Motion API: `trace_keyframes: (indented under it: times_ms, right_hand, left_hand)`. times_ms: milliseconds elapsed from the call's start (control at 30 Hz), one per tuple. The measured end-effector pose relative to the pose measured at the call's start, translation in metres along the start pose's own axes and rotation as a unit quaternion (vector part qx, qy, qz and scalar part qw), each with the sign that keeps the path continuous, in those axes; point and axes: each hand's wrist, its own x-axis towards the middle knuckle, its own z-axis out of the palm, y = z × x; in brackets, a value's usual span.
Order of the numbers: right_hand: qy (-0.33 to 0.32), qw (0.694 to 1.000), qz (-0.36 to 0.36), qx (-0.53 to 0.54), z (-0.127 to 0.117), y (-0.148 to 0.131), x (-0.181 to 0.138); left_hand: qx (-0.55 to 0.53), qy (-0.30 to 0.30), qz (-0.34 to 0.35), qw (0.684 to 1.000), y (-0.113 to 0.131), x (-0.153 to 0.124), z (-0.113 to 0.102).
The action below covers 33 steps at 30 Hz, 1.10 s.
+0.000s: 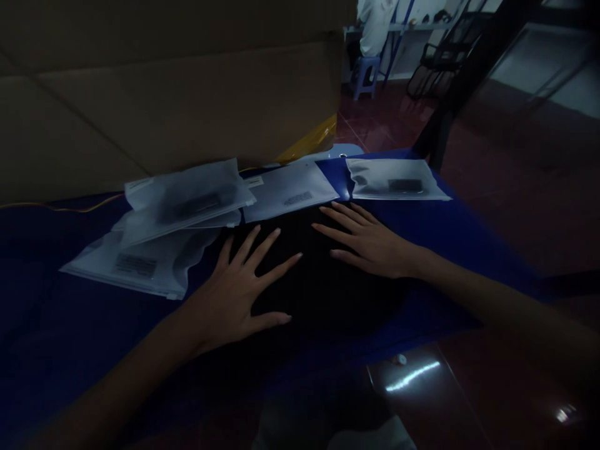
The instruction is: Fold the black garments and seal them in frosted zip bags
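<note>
Head view: a tall brown cardboard box [187,106] fills the upper left of the frame and probably serves as a backstop to the work surface. A smooth dark-blue table cover [454,234] crosses the frame below it. At the centre lies a black, flat, apparently fabric item [314,294], likely placed there so that both hands reach it equally. Overlapping frosted plastic zip bags [182,197] at left of centre, a flat frosted bag [293,187] at upper centre and a frosted plastic bag [389,178] at upper right border the item, presumably to leave the middle free. The left hand [234,297] and right hand [377,244] lie palm down on the item, fingers spread wide, gripping nothing; this probably keeps it flat.

Item appearance: uniformly black, matte, with a poorly defined lower outline. Seams and folds cannot be distinguished.
</note>
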Motion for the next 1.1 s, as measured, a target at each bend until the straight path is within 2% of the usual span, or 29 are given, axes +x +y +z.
trace_keyframes:
  times_ms: [267,400,500,567,667,767,867,1033,1100]
  right_hand:
    - [0.011,1.000,-0.001,0.021,0.000,0.009,-0.011]
    - [0.021,0.999,0.004,0.034,-0.001,0.011,-0.016]
    - [0.029,0.999,0.010,0.036,-0.001,0.011,-0.015]
    - [0.034,0.999,0.010,0.034,-0.001,0.011,-0.014]
    - [0.041,0.999,0.003,0.026,0.000,0.011,-0.012]
    - [0.046,0.999,0.000,0.024,0.001,0.012,-0.012]
    - [0.051,0.998,-0.002,0.028,0.001,0.012,-0.013]
    - [0.047,0.999,0.003,0.019,-0.001,0.010,-0.013]
    - [0.043,0.999,0.006,0.017,-0.001,0.010,-0.013]
  left_hand:
    - [-0.006,-0.046,0.008,0.999,-0.012,-0.011,-0.010]
    - [-0.020,-0.047,0.015,0.999,-0.008,-0.008,-0.017]
    - [-0.014,0.021,0.005,1.000,0.007,0.003,-0.019]
    - [-0.006,0.077,0.038,0.996,0.019,0.012,-0.017]
    - [0.006,0.121,0.072,0.990,0.036,0.022,-0.009]
    - [0.001,0.068,0.088,0.994,0.045,0.027,0.000]
    - [-0.015,0.020,0.076,0.997,0.043,0.027,0.003]
    - [-0.038,-0.011,0.075,0.996,0.023,0.018,-0.003]
    - [-0.033,-0.001,0.057,0.998,0.014,0.012,-0.005]
